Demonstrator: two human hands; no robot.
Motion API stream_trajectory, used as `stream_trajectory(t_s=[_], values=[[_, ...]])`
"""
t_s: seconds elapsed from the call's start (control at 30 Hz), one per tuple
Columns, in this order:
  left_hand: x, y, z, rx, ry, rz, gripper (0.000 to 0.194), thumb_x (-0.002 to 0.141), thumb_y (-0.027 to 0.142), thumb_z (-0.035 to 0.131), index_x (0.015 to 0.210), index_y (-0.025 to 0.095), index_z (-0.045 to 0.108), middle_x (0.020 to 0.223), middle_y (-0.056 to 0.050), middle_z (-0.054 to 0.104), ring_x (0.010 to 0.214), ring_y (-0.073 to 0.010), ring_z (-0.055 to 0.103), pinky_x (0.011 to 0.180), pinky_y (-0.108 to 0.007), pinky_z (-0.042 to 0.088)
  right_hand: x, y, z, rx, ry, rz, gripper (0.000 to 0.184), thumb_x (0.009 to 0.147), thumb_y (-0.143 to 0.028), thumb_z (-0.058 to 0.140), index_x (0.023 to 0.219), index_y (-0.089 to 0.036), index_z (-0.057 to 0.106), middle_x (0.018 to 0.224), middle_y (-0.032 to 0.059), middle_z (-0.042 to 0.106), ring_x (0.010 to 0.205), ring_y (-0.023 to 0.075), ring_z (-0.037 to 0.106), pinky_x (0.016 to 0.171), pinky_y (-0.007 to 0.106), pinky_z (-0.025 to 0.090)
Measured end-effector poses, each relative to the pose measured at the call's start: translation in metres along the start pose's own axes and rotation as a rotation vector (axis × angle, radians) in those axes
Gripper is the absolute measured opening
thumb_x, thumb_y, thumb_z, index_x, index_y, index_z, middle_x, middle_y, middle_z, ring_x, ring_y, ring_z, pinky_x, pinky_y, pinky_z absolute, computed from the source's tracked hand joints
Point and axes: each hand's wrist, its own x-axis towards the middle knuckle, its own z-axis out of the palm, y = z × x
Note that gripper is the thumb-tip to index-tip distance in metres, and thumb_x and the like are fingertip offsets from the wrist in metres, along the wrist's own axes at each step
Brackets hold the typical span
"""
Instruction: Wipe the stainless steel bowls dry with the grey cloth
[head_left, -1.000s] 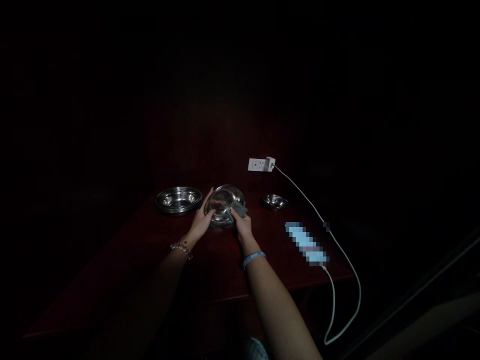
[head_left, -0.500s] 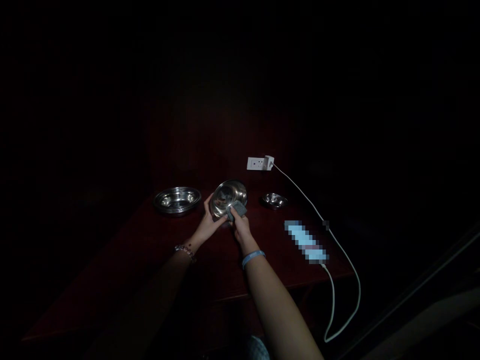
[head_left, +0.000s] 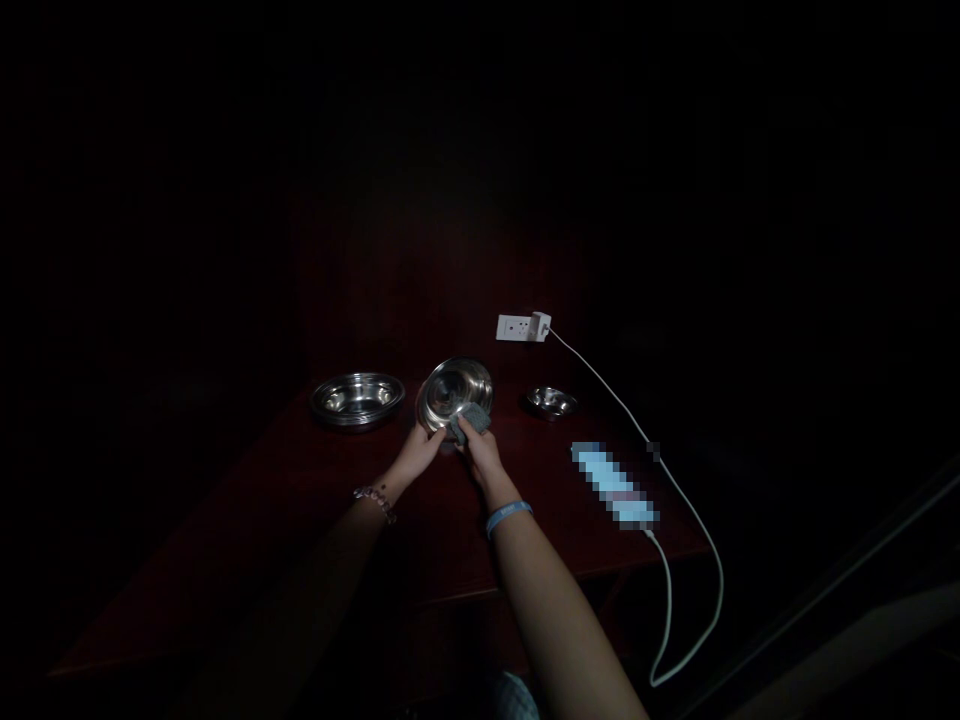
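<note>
A shiny metal bowl (head_left: 454, 385) is held tilted above the dark red table, its hollow side facing me. My left hand (head_left: 417, 455) grips the bowl's lower left edge, the thumb on the near side and the other fingers mostly hidden behind. In my right hand (head_left: 481, 450) is a grey cloth (head_left: 471, 421), pressed against the bowl's lower right rim with the thumb on top. To the left, a wider metal basin (head_left: 358, 400), perhaps several nested together, rests on the table. A small metal bowl (head_left: 551, 402) sits to the right.
On the right of the table (head_left: 420, 550) lies a blurred-out bright device (head_left: 613, 487), apparently a phone. Its white cable (head_left: 705, 535) loops over the table's edge and up to a plug in the wall socket (head_left: 517, 328). The surroundings are very dark.
My left hand has shifted down along the bowl's edge, its fingers now less visible. The bowl has turned slightly, and the cloth has moved a little left along the rim.
</note>
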Motion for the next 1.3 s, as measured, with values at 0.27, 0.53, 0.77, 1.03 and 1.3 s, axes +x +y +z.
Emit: stream_trajectory(t_s=[0.27, 0.53, 0.77, 1.03, 1.3], values=[[0.004, 0.0, -0.005, -0.013, -0.003, -0.193, 0.043, 0.072, 0.018, 0.063, 0.115, 0.015, 0.064, 0.121, -0.01, 0.071, 0.123, -0.0261, 0.061, 0.116, -0.044, 0.037, 0.013, 0.007, -0.007, -0.146, 0.136, -0.157, 0.027, 0.067, -0.027, 0.079, 0.089, -0.01, 0.077, 0.084, 0.0076, 0.079, 0.082, 0.0217, 0.075, 0.071, 0.027, 0.058], [0.006, 0.004, -0.013, -0.093, 0.043, -0.27, 0.045, 0.063, 0.013, 0.063, 0.108, 0.016, 0.064, 0.109, -0.008, 0.072, 0.114, -0.0257, 0.063, 0.108, -0.041, 0.044, 0.013, 0.0, -0.016, -0.46, 0.304, -0.288, 0.031, 0.071, -0.034, 0.075, 0.09, -0.01, 0.079, 0.095, 0.0148, 0.079, 0.093, 0.0291, 0.076, 0.081, 0.033, 0.057], [0.002, 0.024, -0.029, -0.001, 0.006, -0.438, 0.043, 0.065, 0.016, 0.059, 0.108, 0.016, 0.062, 0.077, 0.0, 0.066, 0.063, -0.0149, 0.061, 0.052, -0.023, 0.049, 0.004, -0.007, -0.017, -0.576, 0.304, -0.382, 0.032, 0.075, -0.035, 0.071, 0.093, -0.011, 0.079, 0.094, 0.0149, 0.079, 0.091, 0.0269, 0.076, 0.079, 0.029, 0.056], [-0.004, 0.027, -0.018, 0.061, 0.055, -0.322, 0.04, 0.082, 0.026, 0.058, 0.12, 0.014, 0.062, 0.103, -0.011, 0.073, 0.096, -0.0245, 0.07, 0.082, -0.035, 0.058, 0.002, -0.006, -0.017, -0.566, 0.304, -0.343, 0.027, 0.078, -0.037, 0.07, 0.087, -0.013, 0.079, 0.093, 0.0148, 0.079, 0.09, 0.027, 0.076, 0.078, 0.029, 0.056], [-0.004, 0.019, -0.015, -0.033, 0.05, -0.069, 0.081, 0.083, 0.027, 0.063, 0.154, 0.023, 0.025, 0.156, -0.012, 0.043, 0.145, -0.025, 0.041, 0.121, -0.042, 0.031, 0.01, 0.003, -0.018, -0.415, 0.271, -0.33, 0.031, 0.072, -0.041, 0.073, 0.085, -0.013, 0.079, 0.092, 0.0135, 0.079, 0.09, 0.0272, 0.076, 0.077, 0.029, 0.056]])
